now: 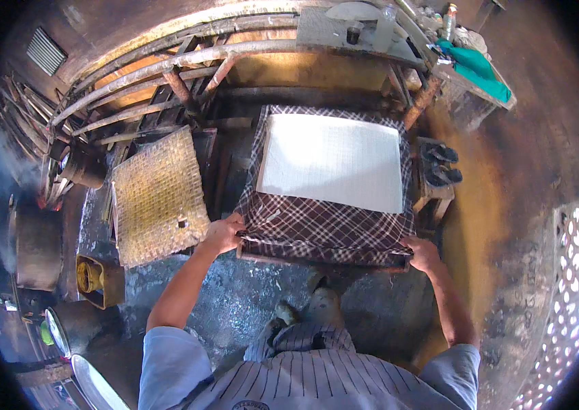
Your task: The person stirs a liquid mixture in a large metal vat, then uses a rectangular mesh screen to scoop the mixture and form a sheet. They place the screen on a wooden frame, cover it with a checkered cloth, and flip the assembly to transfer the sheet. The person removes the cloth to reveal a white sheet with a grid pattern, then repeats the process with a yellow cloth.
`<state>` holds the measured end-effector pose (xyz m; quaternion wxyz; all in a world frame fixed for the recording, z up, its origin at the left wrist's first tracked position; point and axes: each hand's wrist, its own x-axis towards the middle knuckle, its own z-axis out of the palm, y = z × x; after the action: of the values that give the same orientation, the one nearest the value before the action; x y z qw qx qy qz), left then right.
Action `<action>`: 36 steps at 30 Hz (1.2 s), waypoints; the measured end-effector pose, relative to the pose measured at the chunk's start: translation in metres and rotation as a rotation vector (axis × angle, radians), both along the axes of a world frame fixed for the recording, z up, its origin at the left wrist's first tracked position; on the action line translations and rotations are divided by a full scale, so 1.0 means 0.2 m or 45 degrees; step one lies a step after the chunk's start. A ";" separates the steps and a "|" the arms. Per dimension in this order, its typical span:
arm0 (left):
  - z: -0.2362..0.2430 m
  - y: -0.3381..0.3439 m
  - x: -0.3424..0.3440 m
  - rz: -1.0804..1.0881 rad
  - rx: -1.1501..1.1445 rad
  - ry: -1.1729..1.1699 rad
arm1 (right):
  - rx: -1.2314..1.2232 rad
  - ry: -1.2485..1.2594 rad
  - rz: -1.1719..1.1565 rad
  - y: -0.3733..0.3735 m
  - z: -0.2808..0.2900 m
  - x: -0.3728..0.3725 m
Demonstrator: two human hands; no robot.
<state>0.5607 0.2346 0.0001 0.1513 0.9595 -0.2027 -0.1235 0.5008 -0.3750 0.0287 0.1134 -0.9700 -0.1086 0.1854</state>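
Note:
A dark brown plaid cloth covers a shallow wooden frame in front of me, with a smooth white slab lying on it. My left hand pinches the cloth at its near left corner, and my right hand grips it at the near right corner. Both forearms reach up from the lower edge. Just left of the cloth lies a woven yellow mat with a small hole in it.
Timber poles run along the back, below a grey shelf. Sandals rest on a wooden stool at right; a green cloth lies behind them. Large metal pots, a square tin and smoke are at left.

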 end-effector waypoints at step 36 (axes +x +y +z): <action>-0.36 -0.22 0.97 1.721 -1.036 0.778 | 1.350 0.291 -1.428 -0.24 -0.46 1.23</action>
<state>0.7539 0.1904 -0.0727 0.5744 0.6696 0.4359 -0.1780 0.7465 -0.4221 -0.0630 0.6492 -0.6712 0.3364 0.1224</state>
